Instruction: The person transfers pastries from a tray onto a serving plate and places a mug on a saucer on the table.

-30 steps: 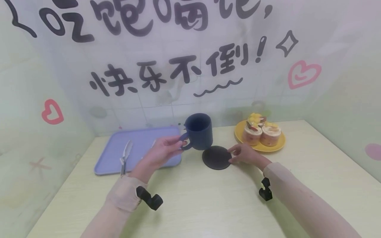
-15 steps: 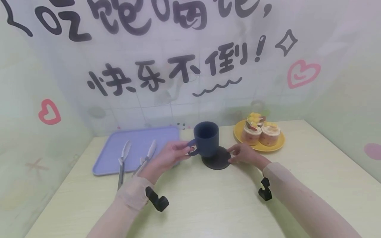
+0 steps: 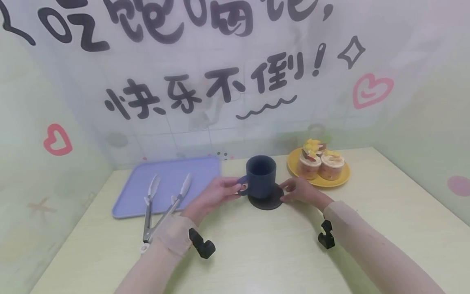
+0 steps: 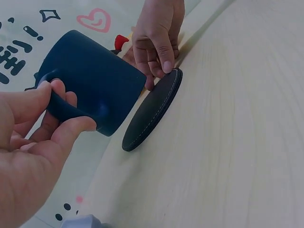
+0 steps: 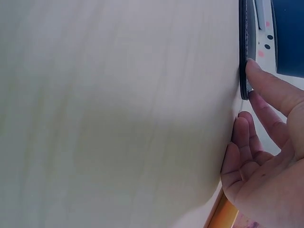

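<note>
A dark blue mug [image 3: 261, 183] is upright over the round black coaster [image 3: 274, 201] in the head view. My left hand [image 3: 219, 192] holds the mug by its handle, thumb and fingers pinching it. In the left wrist view a gap shows between the base of the mug [image 4: 95, 83] and the stitched black coaster [image 4: 153, 114], which lies on the table. My right hand [image 3: 304, 191] holds the coaster's right edge with thumb and index finger. In the right wrist view the thumb of my right hand [image 5: 275, 166] lies on the rim; its other fingers are loosely curled.
Behind the left hand lies a lilac tray [image 3: 137, 192]. Metal tongs [image 3: 147, 216] lie spread with their tips over it, partly hidden by the left sleeve. At back right is a yellow plate [image 3: 344, 179] with several dessert cups [image 3: 331, 168]. A printed wall [image 3: 205, 122] closes off the back.
My left hand has carried the mug to the right and down, from beside the coaster to over it. More of the tongs shows. The right hand stays at the coaster's edge.
</note>
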`<state>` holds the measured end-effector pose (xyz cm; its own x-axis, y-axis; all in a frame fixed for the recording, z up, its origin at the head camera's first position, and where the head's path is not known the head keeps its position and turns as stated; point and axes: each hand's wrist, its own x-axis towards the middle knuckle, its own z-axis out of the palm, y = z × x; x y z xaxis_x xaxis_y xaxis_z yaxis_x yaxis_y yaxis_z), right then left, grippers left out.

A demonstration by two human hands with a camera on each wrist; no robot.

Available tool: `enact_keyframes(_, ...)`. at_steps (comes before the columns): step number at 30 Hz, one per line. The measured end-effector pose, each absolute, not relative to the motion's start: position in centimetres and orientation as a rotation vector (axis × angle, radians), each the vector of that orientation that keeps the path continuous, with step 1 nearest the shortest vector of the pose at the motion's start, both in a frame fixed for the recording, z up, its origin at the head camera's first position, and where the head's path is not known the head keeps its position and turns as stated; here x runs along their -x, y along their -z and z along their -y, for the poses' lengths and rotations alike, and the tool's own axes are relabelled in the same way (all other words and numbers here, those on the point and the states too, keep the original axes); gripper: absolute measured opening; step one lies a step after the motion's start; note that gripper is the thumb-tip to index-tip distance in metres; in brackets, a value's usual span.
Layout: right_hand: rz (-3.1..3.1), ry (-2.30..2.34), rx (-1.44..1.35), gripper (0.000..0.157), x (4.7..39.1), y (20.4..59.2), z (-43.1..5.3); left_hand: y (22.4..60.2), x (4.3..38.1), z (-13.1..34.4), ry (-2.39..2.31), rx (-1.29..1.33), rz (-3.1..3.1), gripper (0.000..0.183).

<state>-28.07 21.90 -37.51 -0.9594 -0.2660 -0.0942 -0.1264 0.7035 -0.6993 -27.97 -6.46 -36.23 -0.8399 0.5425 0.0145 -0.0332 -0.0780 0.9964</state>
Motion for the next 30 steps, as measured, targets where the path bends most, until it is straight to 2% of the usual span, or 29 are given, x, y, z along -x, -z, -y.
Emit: enact_keyframes(30, -2.721, 1.098, 0.350, 0.041, 28.1, 37.5, -22.1, 37.7, 28.2, 5.0, -2.002, -0.523, -1.732, 0.036)
